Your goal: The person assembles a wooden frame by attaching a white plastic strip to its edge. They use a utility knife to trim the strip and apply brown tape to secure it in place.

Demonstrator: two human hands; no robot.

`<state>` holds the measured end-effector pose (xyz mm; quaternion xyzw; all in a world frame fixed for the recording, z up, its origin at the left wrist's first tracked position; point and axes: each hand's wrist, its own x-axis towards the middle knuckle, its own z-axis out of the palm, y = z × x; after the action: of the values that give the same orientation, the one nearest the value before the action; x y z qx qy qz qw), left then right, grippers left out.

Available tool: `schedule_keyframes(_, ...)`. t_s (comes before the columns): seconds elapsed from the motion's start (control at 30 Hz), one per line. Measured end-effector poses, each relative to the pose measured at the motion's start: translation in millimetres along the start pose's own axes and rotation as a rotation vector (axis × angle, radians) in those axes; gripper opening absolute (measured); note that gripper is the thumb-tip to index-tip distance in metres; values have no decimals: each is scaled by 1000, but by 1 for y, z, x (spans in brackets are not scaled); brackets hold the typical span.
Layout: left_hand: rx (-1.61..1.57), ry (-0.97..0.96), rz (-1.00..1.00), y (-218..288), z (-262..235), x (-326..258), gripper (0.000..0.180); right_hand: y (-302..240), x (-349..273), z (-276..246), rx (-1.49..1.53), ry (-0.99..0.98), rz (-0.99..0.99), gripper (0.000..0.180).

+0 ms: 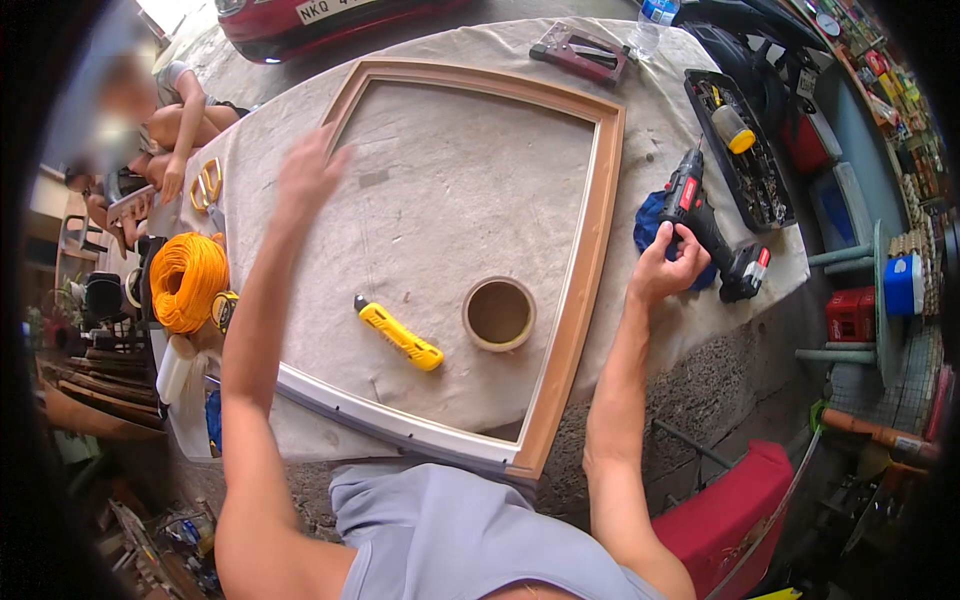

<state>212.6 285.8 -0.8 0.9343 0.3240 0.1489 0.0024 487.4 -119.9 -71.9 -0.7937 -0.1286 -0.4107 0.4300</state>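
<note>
A wooden frame lies on the cloth-covered table, its near edge white and close to my body. My left hand, smeared by motion, is over the frame's far left side; I cannot tell whether it touches it. To the right of the frame, my right hand is closed in a pinch beside a cordless drill; anything between the fingertips is too small to make out. A blue cloth lies partly under the drill. Inside the frame's opening are a yellow utility knife and a roll of tape.
A staple gun and a water bottle stand at the far edge. A black tool tray lies at the right. Orange rope, a tape measure and scissors sit at the left, near a seated person.
</note>
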Motion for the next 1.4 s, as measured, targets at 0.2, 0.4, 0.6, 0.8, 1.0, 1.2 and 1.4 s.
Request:
schedule_keyframes(0.2,56,-371,-348,-72,-22,-117,49,-73,-39,-72,39,-853,326,41)
schedule_keyframes(0.4,-75,-46,-152,-97,20,-75,38,-66,-51,-71,69,-738,247,38)
schedule_keyframes(0.6,-172,-65,-191,-81,30,-18,36,-58,-56,-61,27,-687,243,33)
schedule_keyframes(0.8,-685,-15,-128,-138,34,-54,43,-73,-51,-85,7,-647,-55,37)
schedule_keyframes(1.0,-362,-104,-193,-130,-67,-183,55,-150,-46,-108,357,-1172,-407,37)
schedule_keyframes(1.2,59,-198,-166,-140,-84,-237,46,-161,-18,-48,38,-1534,-383,23)
schedule_keyframes(1.4,178,-315,3,-153,-96,-265,41,-191,-2,-80,457,-1432,133,17)
